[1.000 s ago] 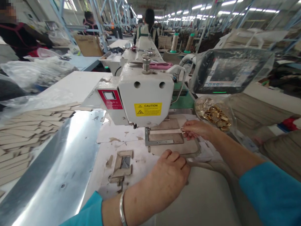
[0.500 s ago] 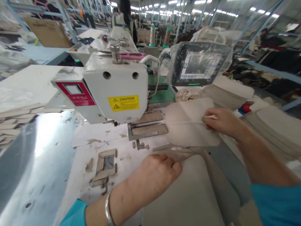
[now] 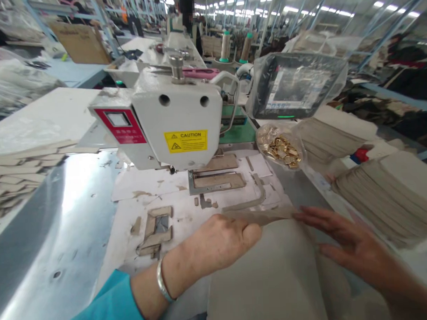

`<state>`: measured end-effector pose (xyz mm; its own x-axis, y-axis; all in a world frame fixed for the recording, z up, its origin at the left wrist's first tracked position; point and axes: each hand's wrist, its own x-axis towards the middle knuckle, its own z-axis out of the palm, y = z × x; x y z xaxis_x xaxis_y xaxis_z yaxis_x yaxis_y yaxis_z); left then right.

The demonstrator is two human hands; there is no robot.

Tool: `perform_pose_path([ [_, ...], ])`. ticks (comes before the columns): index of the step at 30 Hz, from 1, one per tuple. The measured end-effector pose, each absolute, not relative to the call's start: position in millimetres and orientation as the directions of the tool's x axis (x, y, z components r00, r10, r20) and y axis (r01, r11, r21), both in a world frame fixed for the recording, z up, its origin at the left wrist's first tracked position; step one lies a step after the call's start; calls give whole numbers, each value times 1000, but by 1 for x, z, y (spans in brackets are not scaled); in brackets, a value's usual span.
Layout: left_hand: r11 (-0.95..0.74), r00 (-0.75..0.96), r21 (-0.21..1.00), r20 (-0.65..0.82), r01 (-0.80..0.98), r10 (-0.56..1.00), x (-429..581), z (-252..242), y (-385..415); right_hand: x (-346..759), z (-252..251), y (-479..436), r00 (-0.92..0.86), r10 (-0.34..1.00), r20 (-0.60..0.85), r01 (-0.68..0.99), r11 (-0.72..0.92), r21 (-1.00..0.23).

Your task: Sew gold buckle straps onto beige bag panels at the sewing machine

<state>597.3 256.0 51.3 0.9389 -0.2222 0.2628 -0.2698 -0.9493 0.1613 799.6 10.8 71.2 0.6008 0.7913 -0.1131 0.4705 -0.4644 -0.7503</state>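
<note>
A beige panel of smooth sheet material lies in front of me, with a folded or second layer along its top edge. My left hand is closed on that top edge, the fingers curled under and the thumb on top. At the panel's right side, my right hand is open, with fingers apart and fingertips at the upper right corner; it is slightly blurred. Beyond them sits the metal clamp frame on white paper, beside the white sewing machine head.
A bag of gold-coloured metal pieces sits below the plastic-wrapped screen. Stacks of beige panels stand at right. Beige scraps lie on the paper. Beige strips cover the left side of the table.
The beige panel my right hand held beside the clamp frame is gone from there, uncovering paper and the bag. My right hand has come down and opened; my left hand keeps its hold.
</note>
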Motion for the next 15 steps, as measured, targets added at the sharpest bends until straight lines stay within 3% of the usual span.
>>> perform_pose_path([
  [2, -955, 940, 140, 265, -261, -218, 597, 51, 254, 785, 55, 40, 513, 851, -113, 455, -381, -805],
  [9, -981, 968, 148, 236, -125, -87, 596, 48, 250, 797, 68, 65, 236, 883, -406, 541, -466, -700],
  [12, -984, 974, 165, 224, -73, -35, 597, 45, 250, 807, 66, 57, 288, 834, -470, 394, -551, -735],
  [15, -964, 982, 262, 191, -47, 4, 596, 48, 252, 816, 56, 50, 432, 770, -469, 211, -592, -778],
])
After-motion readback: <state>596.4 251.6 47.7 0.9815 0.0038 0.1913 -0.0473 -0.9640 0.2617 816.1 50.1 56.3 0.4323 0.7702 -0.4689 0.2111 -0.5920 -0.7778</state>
